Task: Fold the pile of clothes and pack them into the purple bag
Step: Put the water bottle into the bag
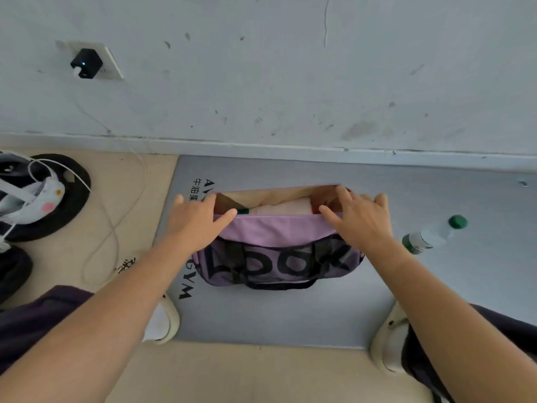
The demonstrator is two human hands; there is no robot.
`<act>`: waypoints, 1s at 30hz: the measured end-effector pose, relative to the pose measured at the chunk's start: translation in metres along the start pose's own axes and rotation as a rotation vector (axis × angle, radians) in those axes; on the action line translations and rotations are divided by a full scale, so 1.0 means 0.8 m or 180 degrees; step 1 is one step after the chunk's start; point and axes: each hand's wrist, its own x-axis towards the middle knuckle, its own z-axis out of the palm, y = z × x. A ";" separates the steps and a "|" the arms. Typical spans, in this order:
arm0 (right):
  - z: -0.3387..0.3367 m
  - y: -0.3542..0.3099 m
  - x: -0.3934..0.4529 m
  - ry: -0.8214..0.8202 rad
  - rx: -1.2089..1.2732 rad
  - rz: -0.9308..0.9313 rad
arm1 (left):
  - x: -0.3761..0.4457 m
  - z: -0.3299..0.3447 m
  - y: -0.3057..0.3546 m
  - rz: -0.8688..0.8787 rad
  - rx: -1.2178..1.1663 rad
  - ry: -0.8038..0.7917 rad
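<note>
Lying crosswise, purple bag [279,242], mouth up

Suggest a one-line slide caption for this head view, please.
Both hands, left hand and right hand, hold open the purple bag on a grey mat, folded clothes inside.

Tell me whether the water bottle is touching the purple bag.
Apart. The head view shows bare grey mat between the water bottle and the purple bag.
</note>
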 end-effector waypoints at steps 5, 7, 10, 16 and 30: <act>0.034 0.009 -0.068 -0.0884 0.0751 0.0089 | -0.055 0.028 0.047 -0.0301 -0.0623 -0.1569; 0.043 0.022 -0.085 -0.1032 0.1443 0.0266 | -0.063 0.020 0.069 -0.0224 -0.0709 -0.1643; 0.038 0.057 -0.098 -0.0533 0.2953 0.1136 | -0.054 -0.016 0.132 0.0154 -0.1264 -0.0787; 0.057 0.189 -0.122 0.0748 0.3790 0.3612 | -0.005 -0.065 0.344 0.0780 -0.2922 -0.0965; 0.179 0.251 -0.026 0.0845 0.3701 0.2878 | 0.078 0.034 0.444 0.0726 -0.2632 -0.1350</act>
